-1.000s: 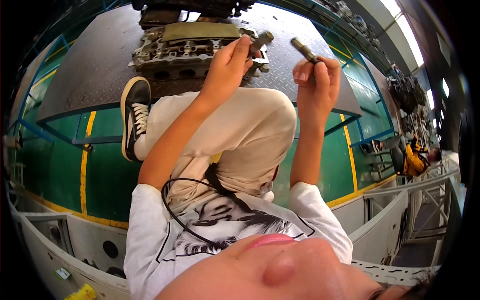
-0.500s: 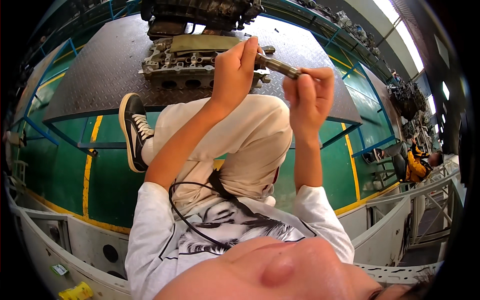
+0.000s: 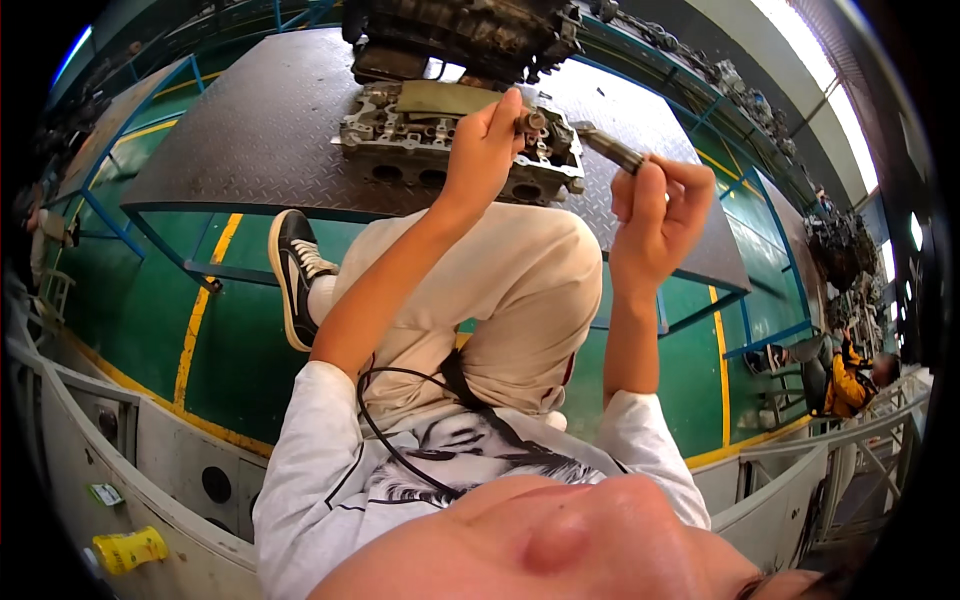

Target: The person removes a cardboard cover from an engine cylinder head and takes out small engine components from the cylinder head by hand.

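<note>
My right hand (image 3: 660, 215) pinches the lower end of a short steel rod (image 3: 612, 149) with a narrower tip, held tilted above the table's right part. My left hand (image 3: 485, 145) is closed, with thumb and forefinger on a small round metal piece (image 3: 534, 122) whose exact kind I cannot make out. That piece is apart from the rod. Below and behind my left hand, an engine cylinder head (image 3: 400, 165) lies on the metal table (image 3: 260, 130). A folded olive cloth (image 3: 430, 97) rests on top of it.
Beyond the cylinder head stands a dark engine assembly (image 3: 455, 40). My bent knee (image 3: 540, 235) comes close to the table's front edge. Farther right sits another person in a yellow and black jacket (image 3: 850, 380). A yellow bottle (image 3: 130, 550) lies at the lower left.
My hands have moved apart. The rod, which reached from one hand to the other, is now only in my right hand; a round piece shows at my left fingertips. The view has shifted slightly.
</note>
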The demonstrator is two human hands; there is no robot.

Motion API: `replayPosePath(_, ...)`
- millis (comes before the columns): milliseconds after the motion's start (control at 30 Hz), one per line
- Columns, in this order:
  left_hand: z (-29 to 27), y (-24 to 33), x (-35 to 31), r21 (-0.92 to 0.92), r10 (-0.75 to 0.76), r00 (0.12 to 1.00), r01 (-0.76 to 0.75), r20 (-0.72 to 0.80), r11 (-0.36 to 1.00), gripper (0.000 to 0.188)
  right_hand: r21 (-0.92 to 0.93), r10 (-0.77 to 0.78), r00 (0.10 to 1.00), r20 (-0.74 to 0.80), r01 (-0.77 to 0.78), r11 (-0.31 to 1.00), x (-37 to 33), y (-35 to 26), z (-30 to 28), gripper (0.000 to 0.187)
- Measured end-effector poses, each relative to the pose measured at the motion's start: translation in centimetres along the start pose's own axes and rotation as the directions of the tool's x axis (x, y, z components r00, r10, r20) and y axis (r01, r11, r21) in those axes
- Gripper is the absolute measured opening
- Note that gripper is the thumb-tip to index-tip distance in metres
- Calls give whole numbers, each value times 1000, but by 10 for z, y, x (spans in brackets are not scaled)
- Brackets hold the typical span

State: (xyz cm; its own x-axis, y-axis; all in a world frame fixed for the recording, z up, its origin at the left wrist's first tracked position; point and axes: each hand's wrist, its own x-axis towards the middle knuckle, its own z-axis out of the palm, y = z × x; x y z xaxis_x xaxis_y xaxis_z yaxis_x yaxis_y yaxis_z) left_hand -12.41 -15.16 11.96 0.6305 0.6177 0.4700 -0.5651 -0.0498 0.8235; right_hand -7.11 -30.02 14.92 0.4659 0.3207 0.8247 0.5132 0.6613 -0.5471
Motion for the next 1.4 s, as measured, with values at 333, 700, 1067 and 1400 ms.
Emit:
replayPosePath(333,-30,7,0,-23,-46,998,45,-50,999,40,394,450,877,167,-478,785,27,47,11,14)
replayPosePath(700,-48,6,6,-30,-67,977,62,-204,998,41,500,488,799,352,-601,623,34,67,17,16)
replayPosePath(1067,-55,-5,15,490,335,912,-186,-235,851,43,663,453,696,557,-701,263,37,88,2,22)
replayPosePath(1400,-75,-16,36,820,223,973,-175,59,545,38,116,609,646,459,-724,680,46,101,-3,18)
